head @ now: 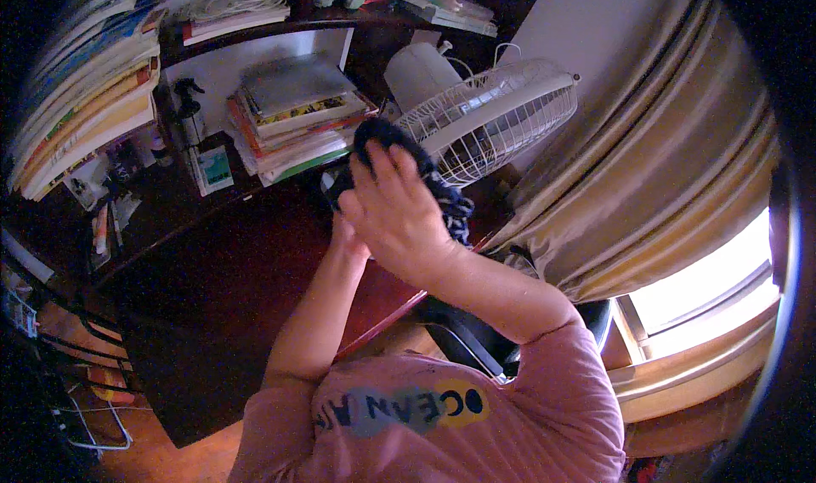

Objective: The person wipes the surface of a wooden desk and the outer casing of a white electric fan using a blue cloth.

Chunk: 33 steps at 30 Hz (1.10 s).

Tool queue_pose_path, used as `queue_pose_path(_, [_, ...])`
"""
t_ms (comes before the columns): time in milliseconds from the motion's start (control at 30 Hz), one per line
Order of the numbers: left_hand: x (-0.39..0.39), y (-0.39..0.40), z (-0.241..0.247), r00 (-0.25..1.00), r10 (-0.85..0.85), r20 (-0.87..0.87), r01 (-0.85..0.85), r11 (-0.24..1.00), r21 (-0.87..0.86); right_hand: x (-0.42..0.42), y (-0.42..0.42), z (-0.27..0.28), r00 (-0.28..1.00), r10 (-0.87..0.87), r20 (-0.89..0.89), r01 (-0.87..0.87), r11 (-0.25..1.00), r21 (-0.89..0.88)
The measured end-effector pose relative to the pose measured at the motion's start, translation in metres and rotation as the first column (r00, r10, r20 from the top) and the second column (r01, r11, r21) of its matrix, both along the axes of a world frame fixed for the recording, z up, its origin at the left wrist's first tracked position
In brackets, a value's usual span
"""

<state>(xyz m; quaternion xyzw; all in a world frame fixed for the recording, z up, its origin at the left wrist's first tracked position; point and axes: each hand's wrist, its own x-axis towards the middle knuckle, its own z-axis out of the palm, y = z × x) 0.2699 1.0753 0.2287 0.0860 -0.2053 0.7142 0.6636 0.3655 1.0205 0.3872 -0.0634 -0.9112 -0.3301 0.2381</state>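
My right hand [405,221] lies over a dark fabric bundle [382,135], its fingers bent onto the material. Light-patterned loops or strands [457,212] of the bundle hang out on the right. Beneath it, my left hand [350,231] is mostly covered; its wrist shows below, and its grip is hidden. A dark object with a pale patch [329,180] juts out left of the fingers, too blurred to name. Both hands are raised over the dark red-brown wooden desk [242,279], in front of the white fan.
A white fan [497,122] with a wire cage leans at the back right. Stacked books and papers [299,119] fill the desk shelf; a tall pile [95,100] rises at left. Beige curtains [637,164] hang by a bright window [707,291]. Below me is a dark chair [472,343].
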Motion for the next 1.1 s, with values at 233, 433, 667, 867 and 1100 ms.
queue_pose_path(233, [-0.001, -0.012, 0.013, 0.948, 0.019, -0.319, -0.062, 0.990, -0.128, 0.042, 0.020, -0.063, 0.961, 0.195, 0.197, -0.015, 0.748, -0.664])
queue_pose_path(433, [-0.011, -0.028, 0.016, 0.977, -0.157, -0.147, 0.121, 0.966, -0.228, 0.131, 0.093, -0.112, 0.746, -0.613, -0.260, -0.330, -0.001, -0.944])
queue_pose_path(667, [-0.025, -0.037, -0.087, 0.697, -0.075, -0.713, -0.607, 0.467, -0.643, 0.140, 0.161, -0.200, 0.486, -0.870, 0.079, -0.829, -0.488, -0.274])
queue_pose_path(867, [0.027, -0.045, -0.153, -0.523, -0.533, -0.665, -0.822, 0.520, 0.230, 0.064, 0.242, -0.271, 0.567, -0.716, -0.408, -0.254, 0.320, -0.913])
queue_pose_path(1100, [0.050, -0.011, -0.175, -0.829, -0.476, -0.295, -0.545, 0.567, 0.617, 0.022, 0.322, -0.360, 0.936, -0.327, 0.132, 0.305, 0.562, -0.769])
